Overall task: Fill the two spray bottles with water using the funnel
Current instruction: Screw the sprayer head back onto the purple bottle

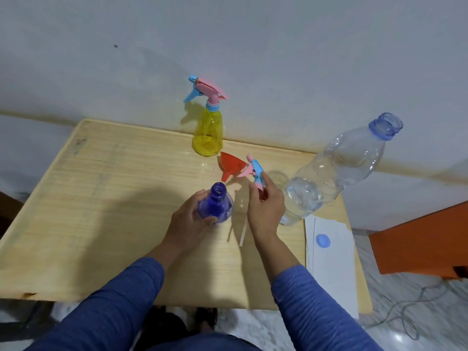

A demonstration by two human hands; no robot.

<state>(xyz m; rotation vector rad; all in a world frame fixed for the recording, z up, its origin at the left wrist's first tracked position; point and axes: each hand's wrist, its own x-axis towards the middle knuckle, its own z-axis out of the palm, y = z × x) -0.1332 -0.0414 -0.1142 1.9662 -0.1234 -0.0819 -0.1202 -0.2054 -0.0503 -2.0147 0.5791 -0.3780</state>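
Left hand [192,219] grips the open blue bottle [215,205] upright at table centre; right hand [266,206], at 3 o'clock, pinches its sprayer [255,173]. Funnel [231,165] lies at 12. The bottle looks light, thin, tippy: hold its shoulder.

no readable text, label, brand or number shows on anything here.

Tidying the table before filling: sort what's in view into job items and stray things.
For the job: blue spray bottle, its removed spray head, yellow spray bottle, red funnel, open water bottle.

Lying about: blue cap, white paper, cable on floor.
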